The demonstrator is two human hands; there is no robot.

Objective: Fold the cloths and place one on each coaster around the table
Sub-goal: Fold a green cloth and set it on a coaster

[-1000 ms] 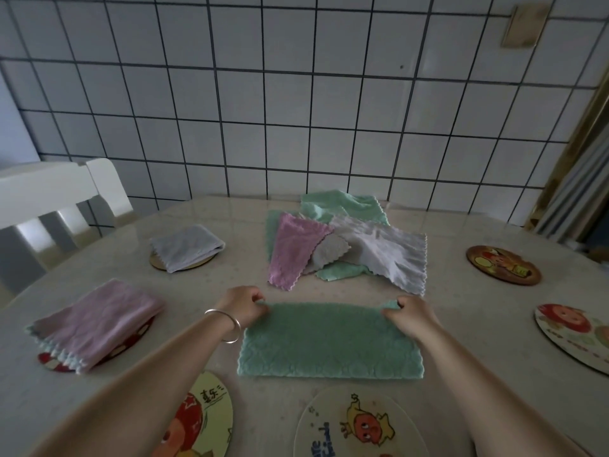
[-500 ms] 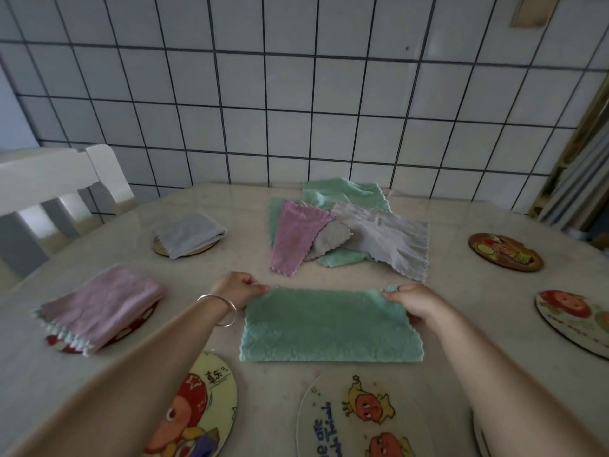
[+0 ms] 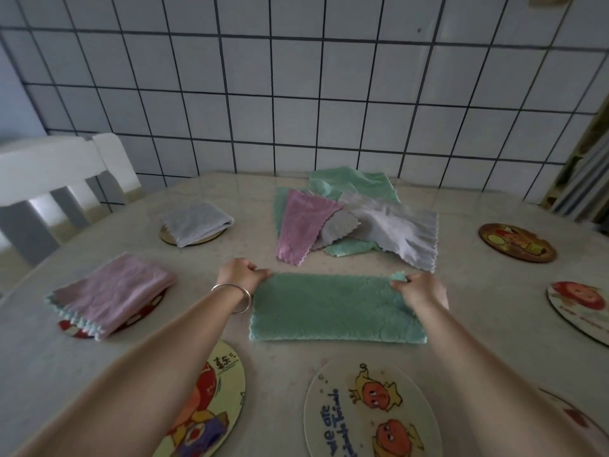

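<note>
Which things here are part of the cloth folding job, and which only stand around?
Part of the job:
- green cloth, pinched by left hand and right hand
- unfolded cloth pile
- bare coasters, e.g.
- covered coasters, e.g.

Standing around:
- white chair
- bracelet

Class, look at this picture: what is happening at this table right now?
A person is folding a green cloth on the table. The left hand and right hand each pinch a far corner of it. Two folded cloths already lie on coasters at the left: a pink cloth and a grey cloth. A pile of unfolded cloths waits behind, and several coasters, like the brown coaster, are still bare.
</note>
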